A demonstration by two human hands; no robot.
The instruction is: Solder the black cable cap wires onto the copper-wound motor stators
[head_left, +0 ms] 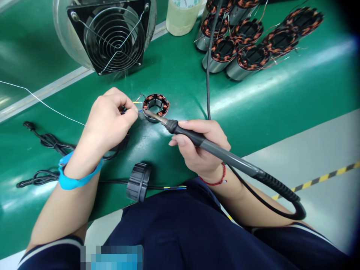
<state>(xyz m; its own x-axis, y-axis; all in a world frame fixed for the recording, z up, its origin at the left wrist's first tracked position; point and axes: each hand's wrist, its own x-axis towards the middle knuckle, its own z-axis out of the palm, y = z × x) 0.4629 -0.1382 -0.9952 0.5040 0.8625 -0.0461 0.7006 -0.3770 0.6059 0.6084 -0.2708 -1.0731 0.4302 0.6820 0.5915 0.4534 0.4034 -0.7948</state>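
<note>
On the green tabletop [253,108] a small copper-wound stator [155,107] sits just ahead of both hands. The left hand [108,120] is pinched closed on thin coloured wires [137,106] leading to it. The right hand [201,148] is wrapped around a soldering iron [213,150], its tip touching the stator's near edge. A fan [112,35] stands behind; more stators [247,41] cluster far right.

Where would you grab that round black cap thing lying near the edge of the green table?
Probably by the ribbed rim of the round black plastic cap, fingers pinching from above across its width. It stands on edge, and a black cable runs through its middle, so the faces are awkward.
</note>
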